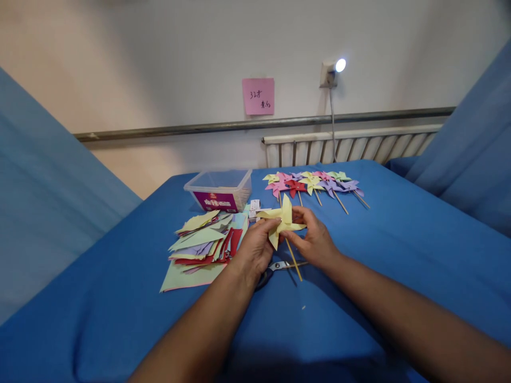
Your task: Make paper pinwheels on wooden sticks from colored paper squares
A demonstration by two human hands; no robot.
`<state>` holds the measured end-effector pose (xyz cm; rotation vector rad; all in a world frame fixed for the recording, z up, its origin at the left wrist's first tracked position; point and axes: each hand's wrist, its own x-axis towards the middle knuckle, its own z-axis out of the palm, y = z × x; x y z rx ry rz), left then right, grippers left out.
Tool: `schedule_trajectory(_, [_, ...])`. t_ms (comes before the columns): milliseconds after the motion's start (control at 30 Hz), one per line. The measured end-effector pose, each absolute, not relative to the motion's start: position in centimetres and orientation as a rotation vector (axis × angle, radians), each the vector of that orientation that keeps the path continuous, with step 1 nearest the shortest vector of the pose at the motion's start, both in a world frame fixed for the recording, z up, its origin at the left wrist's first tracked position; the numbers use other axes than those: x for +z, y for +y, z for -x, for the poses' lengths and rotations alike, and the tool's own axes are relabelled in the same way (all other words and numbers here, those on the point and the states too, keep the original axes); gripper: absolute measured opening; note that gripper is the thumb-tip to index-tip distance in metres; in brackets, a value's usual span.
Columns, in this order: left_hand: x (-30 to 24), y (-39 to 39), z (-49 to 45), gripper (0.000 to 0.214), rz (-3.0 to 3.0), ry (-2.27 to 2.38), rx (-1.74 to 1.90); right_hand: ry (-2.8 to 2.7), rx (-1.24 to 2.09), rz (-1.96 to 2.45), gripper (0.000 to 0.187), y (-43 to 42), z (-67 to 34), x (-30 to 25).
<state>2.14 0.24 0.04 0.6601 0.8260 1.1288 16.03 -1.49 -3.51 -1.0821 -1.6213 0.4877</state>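
Note:
A pale yellow paper pinwheel (286, 219) on a thin wooden stick (294, 260) is held up between both hands over the table. My left hand (257, 246) pinches it from the left, with the thumb near the pinwheel's centre. On the other side, my right hand (312, 238) grips the blades at the right edge with fingers and thumb. Below the hands lies a pair of scissors (280, 265) with dark handles, partly covered by my left hand. Just left of the hands rests a pile of coloured paper pieces (203, 244).
Several finished pinwheels (313, 183) lie in rows at the back right. A clear plastic box (219, 181) with a purple label stands at the back left, small white boxes (254, 206) beside it. Blue cloth (399, 266) covers the table; a radiator (359, 143) runs behind it.

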Motion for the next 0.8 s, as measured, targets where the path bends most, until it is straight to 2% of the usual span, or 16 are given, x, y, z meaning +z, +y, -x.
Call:
schedule_trajectory(200, [-0.09, 0.25, -2.22, 0.02, -0.639, 0.814, 1.11, -1.561, 0.53, 1.045, 0.04, -1.2, -16.21, -3.53])
schedule_trajectory(367, [0.25, 0.12, -2.22, 0.019, -0.669, 0.784, 1.153, -1.56, 0.548, 1.035, 0.05, -1.21, -16.33, -3.38])
schedule_trajectory(533, [0.05, 0.29, -2.23, 0.016, -0.686, 0.8, 1.133, -1.529, 0.599, 1.022, 0.029, -1.03, -16.35, -3.55])
schedule_trajectory(667, [-0.06, 0.51, -2.06, 0.02, -0.68, 0.803, 1.189, -1.414, 0.711, 1.034, 0.041, -0.78, -16.18, -4.0])
schedule_trajectory(800, [0.06, 0.6, -1.8, 0.018, -0.694, 0.849, 1.25, -1.256, 0.933, 1.025, 0.031, -0.48, -15.86, -4.29])
